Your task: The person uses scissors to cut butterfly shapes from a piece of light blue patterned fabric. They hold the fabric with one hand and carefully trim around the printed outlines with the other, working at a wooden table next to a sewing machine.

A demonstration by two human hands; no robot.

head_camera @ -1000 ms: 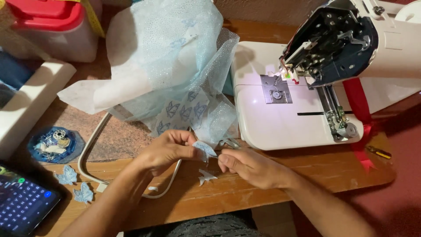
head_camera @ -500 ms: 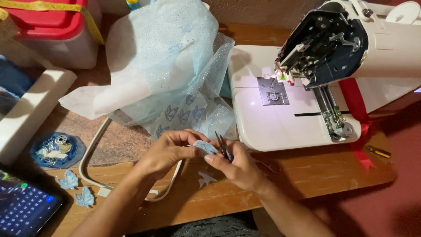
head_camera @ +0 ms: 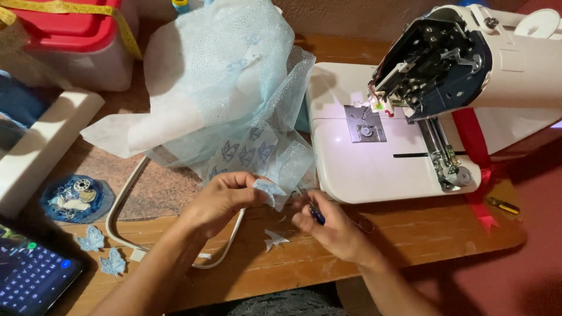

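My left hand [head_camera: 221, 201] pinches a small light-blue fabric cutout [head_camera: 268, 188] at the front of the wooden table [head_camera: 410, 234]. My right hand [head_camera: 333, 225] sits just to its right, closed around small scissors with a dark blue handle [head_camera: 315, 213], their tips pointing up toward the cutout. A pale trimmed scrap [head_camera: 274, 239] lies on the table below the two hands. Behind the hands rises a heap of glittery light-blue tulle and white backing [head_camera: 222, 88] printed with butterfly shapes.
A white sewing machine [head_camera: 410, 117] with its lamp lit stands at the right. Two finished blue cutouts [head_camera: 102, 251] lie at the left beside a tablet [head_camera: 29, 275] and a blue dish of bobbins [head_camera: 76, 198]. An embroidery hoop [head_camera: 126, 199], red-lidded box [head_camera: 70, 35] and yellow screwdriver [head_camera: 502, 205] sit around.
My hands drew together over the cutout, then my right hand dropped slightly down and right with the scissors. My view shifted a little to the left.
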